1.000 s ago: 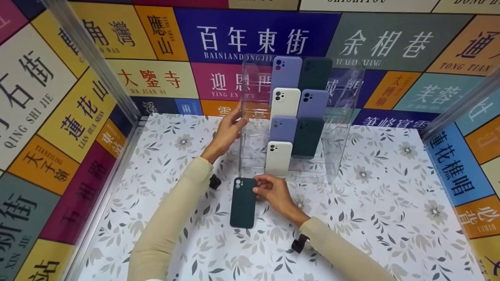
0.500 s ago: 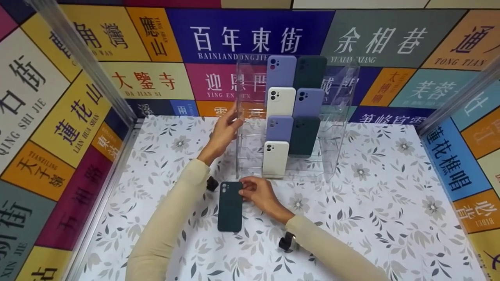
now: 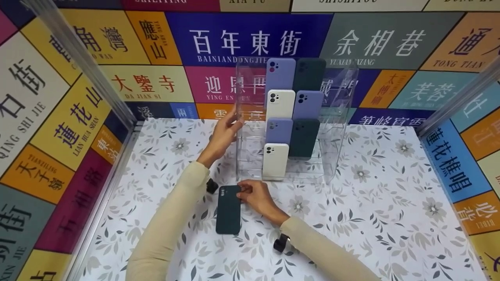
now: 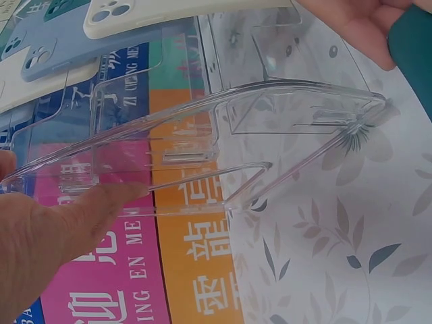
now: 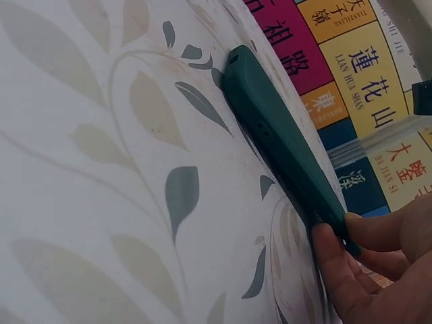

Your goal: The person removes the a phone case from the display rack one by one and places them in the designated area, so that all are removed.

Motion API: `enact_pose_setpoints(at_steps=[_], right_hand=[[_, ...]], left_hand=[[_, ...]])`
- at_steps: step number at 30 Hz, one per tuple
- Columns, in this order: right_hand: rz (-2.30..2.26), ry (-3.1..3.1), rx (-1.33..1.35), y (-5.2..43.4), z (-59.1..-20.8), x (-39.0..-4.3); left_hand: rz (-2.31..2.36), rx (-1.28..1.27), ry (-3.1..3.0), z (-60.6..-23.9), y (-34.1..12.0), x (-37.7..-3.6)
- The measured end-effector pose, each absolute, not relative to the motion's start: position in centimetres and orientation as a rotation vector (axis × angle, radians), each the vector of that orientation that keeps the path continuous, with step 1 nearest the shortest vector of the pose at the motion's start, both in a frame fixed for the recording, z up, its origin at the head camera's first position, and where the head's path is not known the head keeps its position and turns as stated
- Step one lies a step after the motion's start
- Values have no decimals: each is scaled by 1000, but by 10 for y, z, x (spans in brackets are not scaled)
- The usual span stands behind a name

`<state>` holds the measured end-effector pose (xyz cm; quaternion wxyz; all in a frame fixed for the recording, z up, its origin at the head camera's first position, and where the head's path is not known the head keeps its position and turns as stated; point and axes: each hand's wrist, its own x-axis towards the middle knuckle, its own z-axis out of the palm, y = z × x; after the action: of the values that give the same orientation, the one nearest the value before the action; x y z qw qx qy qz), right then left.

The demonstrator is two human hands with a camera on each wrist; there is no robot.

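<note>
In the head view my right hand (image 3: 256, 197) pinches a dark green phone case (image 3: 228, 210) by its upper right corner. The right wrist view shows thumb and fingers at one end of the case (image 5: 283, 142), which lies low along the floral tabletop. My left hand (image 3: 222, 134) grips the left side wall of a clear acrylic display stand (image 3: 250, 156). A finger (image 4: 101, 206) lies along that clear panel in the left wrist view. Purple, white and dark green cases stand in two columns on the stand, with a white case (image 3: 275, 162) lowest at the front.
A floral-patterned tabletop (image 3: 371, 218) spreads around the stand. Walls covered in coloured street-name signs (image 3: 250, 41) rise behind and at both sides, with metal corner posts (image 3: 91, 66) at the edges. Each wrist wears a small black device (image 3: 280, 242).
My right hand has moved the dark green case left and slightly toward me, away from the stand's front. My left hand keeps its hold on the stand's side. The head view has shifted a little.
</note>
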<state>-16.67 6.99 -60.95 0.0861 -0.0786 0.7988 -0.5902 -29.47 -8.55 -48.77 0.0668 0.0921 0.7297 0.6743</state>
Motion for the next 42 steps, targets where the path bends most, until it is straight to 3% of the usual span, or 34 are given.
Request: enact_pose_setpoints(at_steps=[14,28,42], right_hand=[[-1676,2515,-287,78,-607,-165],[-1906,2465,-212,121,-595,-153],[-1850,2560,-241,165,-581,-151]], left_hand=[[2055,298,2196,-487,-80,-296],[2062,290,2188,-487,-78,-297],[2077,252,2160,-490,-83,-299]])
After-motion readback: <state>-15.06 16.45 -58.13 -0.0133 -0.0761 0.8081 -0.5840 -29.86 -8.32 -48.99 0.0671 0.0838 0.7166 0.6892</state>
